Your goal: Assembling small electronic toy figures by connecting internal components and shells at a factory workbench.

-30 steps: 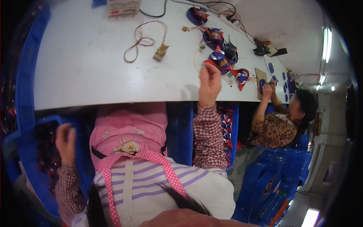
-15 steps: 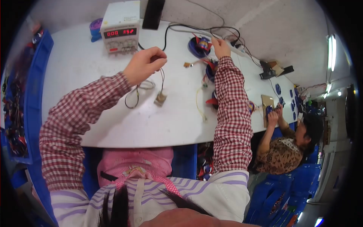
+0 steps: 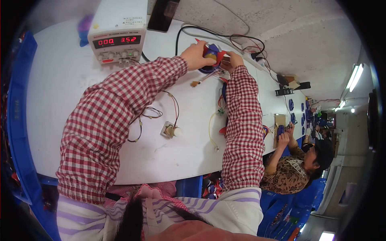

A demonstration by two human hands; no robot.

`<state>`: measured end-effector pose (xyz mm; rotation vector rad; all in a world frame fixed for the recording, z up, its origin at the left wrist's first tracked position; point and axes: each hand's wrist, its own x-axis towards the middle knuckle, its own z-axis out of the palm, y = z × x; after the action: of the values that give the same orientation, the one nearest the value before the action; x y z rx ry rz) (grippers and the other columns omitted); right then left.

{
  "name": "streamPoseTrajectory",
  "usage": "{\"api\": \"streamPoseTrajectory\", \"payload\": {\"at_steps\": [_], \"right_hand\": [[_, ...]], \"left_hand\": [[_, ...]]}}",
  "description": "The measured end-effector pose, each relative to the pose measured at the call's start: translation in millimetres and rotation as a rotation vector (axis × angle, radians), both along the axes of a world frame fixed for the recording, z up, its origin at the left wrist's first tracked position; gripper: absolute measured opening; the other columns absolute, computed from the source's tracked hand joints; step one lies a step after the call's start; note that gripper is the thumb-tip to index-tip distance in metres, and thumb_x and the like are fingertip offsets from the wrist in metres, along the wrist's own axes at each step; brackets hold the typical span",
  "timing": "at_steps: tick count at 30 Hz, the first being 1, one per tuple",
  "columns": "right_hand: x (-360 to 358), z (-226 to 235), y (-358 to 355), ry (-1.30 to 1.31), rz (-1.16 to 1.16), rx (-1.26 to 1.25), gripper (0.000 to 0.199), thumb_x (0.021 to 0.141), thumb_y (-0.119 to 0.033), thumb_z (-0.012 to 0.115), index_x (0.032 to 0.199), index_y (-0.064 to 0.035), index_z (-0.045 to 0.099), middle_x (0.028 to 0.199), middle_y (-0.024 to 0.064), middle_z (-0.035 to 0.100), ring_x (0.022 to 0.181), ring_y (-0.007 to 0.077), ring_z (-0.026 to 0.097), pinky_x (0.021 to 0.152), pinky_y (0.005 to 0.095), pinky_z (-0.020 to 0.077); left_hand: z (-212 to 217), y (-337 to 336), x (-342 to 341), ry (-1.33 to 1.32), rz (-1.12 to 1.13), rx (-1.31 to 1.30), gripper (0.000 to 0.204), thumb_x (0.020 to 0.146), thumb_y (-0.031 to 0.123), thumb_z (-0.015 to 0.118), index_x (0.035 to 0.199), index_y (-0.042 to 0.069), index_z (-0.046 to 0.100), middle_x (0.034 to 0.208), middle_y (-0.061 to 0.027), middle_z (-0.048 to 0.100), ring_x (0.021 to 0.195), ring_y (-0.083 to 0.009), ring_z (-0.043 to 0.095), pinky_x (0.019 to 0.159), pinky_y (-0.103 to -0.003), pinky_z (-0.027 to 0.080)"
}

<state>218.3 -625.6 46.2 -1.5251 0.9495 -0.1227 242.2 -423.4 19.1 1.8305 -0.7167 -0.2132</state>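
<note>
At the far side of the white table (image 3: pixel 181 152), my left hand (image 3: pixel 197 56) has its thumb and fingers closed on a round blue part with red fins (image 3: pixel 210 51). My right hand (image 3: pixel 234 61) grips the right side of the same part, its fingertips partly hidden. Under it sits a dark blue round base (image 3: pixel 208 69), and a small brown piece on wires (image 3: pixel 195 83) lies close by. Nearer my left forearm is a small square component (image 3: pixel 169 130) with thin wires attached. More blue and red parts are partly covered by my right forearm.
A white power supply (image 3: pixel 116 44) with a lit red display stands at the back left, beside a black phone-shaped slab (image 3: pixel 163 15). Black cables run along the wall. A blue bin (image 3: pixel 18 112) borders the left side. Rightward, a co-worker (image 3: pixel 295 168) handles a blue part.
My left hand has moved right and away from me, from above the wired component to the blue-and-red part. My right hand has come down onto that part. The view has shifted slightly.
</note>
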Motion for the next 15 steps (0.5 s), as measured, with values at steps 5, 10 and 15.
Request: {"api": "streamPoseTrajectory", "payload": {"at_steps": [5,10,15], "right_hand": [[-10.7,3.6,8.6,-0.203,0.272,0.275,0.029,0.082,-0.006,0.048,0.108,0.0023,0.056,0.098,0.0198,0.058,0.079,0.0244,0.055,0.07,0.0341,0.0486],[-33.8,6.2,42.5,-0.345,0.416,0.234,0.031,0.079,0.001,0.05,0.109,0.0036,0.055,0.098,0.02,0.058,0.08,0.0222,0.055,0.072,0.0329,0.0491],[-41.2,-12.6,50.8,-0.245,0.333,0.187,0.027,0.078,0.002,0.055,0.105,0.0051,0.056,0.092,0.0202,0.059,0.076,0.0214,0.057,0.068,0.031,0.0507]], "left_hand": [[12.1,1.4,1.9,-0.057,0.101,0.323,0.085,0.067,0.041,0.074,0.13,-0.001,0.035,0.118,-0.0244,0.049,0.099,-0.0282,0.056,0.087,-0.035,0.047],[-0.5,9.0,14.5,-0.077,0.078,0.291,0.088,0.064,0.043,0.076,0.128,-0.001,0.035,0.114,-0.0258,0.051,0.097,-0.0303,0.057,0.087,-0.035,0.047],[-20.2,6.8,26.5,0.075,0.185,0.074,0.089,0.061,0.044,0.076,0.13,0.007,0.036,0.114,-0.0239,0.05,0.1,-0.0345,0.056,0.087,-0.038,0.047]]}}
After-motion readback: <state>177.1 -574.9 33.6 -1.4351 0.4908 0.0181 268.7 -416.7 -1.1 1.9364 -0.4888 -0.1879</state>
